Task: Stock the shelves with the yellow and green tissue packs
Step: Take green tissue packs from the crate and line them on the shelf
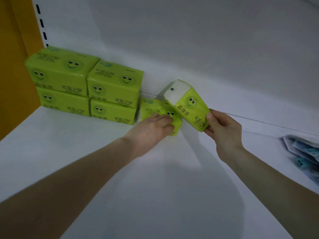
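Mid-frame, the left hand [151, 128] gripped the lying pack [151, 107] on the shelf [86, 152], while right hand [224, 130] fingers [209, 116] pinched the tilted pack [188, 104]

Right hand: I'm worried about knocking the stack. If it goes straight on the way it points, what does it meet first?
Probably the white back wall, just right of the stack: the right hand holds its tissue pack tilted up towards that wall. Depth is unclear.

Glossy plastic film against a smooth, matt white shelf board [96, 157].
The 6 rectangular yellow-green tissue packs [112, 87] wear thin, shiny, slightly wrinkled wrap; the upright orange side panel [12, 66] looks matt and smooth.
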`<state>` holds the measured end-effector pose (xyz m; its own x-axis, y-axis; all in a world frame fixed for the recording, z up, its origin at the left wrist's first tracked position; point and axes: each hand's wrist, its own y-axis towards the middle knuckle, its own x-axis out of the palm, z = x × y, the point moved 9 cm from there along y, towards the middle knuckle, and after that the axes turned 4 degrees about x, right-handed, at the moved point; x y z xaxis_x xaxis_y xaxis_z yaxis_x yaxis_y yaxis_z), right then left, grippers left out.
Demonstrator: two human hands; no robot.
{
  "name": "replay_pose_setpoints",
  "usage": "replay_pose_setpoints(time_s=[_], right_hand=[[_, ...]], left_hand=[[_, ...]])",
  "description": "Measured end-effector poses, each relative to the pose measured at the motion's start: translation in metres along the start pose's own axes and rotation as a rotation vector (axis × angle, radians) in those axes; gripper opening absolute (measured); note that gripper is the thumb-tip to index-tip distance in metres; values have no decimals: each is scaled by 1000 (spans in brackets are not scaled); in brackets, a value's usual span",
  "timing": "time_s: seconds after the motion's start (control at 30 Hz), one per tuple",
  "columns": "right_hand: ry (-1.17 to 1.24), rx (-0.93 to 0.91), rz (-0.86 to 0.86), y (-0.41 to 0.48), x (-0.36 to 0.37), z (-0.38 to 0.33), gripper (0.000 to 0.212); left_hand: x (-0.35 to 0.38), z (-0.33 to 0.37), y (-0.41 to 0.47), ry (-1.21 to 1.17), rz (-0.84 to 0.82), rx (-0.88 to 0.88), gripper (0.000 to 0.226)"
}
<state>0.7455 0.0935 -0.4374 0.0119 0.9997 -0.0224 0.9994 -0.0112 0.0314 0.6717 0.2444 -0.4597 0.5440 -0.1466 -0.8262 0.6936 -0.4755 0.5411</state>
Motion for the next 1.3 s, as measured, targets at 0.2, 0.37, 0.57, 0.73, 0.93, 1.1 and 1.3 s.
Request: replay_pose_setpoints(time_s=[0.2,0.37,0.57,0.73,0.93,1.1,1.3], right_hand=[[47,-20,-10,2,8,-1,26],[42,-15,-6,4,16,3,26],[-102,-166,-20,1,32,-7,23],[-261,-322,-65,-12,74,-17,32],[-263,-151,-59,-11,81,-2,72],[-255,35,-222,-10,90,26,52],[-243,83,-195,0,90,37,41]], left_hand=[[-10,-6,2,134,7,-82,33],[-5,-16,-9,170,-5,-216,40],[-1,-23,-22,99,-39,-343,40],[-1,-31,-39,-6,-29,-428,29],[-17,-42,-46,-188,64,-552,40],[-16,-47,-48,-223,32,-621,48],[-13,-50,-47,-270,-36,-615,49]])
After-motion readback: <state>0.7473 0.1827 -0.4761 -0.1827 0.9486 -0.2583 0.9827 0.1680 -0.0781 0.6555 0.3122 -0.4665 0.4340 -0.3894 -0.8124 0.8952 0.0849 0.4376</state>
